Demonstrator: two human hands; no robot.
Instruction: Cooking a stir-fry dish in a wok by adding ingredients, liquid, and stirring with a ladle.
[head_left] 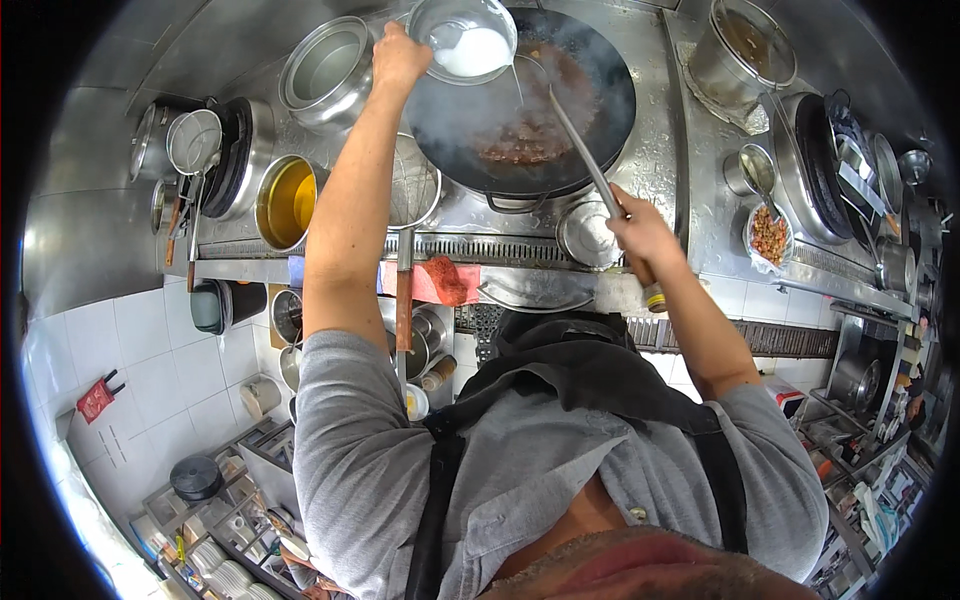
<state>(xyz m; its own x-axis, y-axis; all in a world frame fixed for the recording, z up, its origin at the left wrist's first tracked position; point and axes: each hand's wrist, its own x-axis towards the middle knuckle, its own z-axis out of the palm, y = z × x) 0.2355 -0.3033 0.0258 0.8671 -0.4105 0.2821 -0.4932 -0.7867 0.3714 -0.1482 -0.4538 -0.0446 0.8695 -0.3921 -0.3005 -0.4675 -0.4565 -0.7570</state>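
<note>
My left hand (402, 58) grips a metal bowl (428, 18) by its rim, tilted over the wok. White liquid (478, 52) pools in the bowl, and a thin stream runs off its right lip. Below, the black wok (450, 140) holds steaming reddish-brown food (535, 145) in sauce. My right hand (645, 235) is closed around the handle of a long ladle (585, 148), which slants up and left over the wok. Steam partly blurs the ladle's head beside the white stream.
Left of the wok are a lidless metal pot (325, 75), a mesh strainer (412, 180) and a pot of yellow oil (290, 203). A metal pan (590, 232) sits at the wok's near right. Rightward stand a tall pot (740, 50) and a bowl of chopped food (768, 238).
</note>
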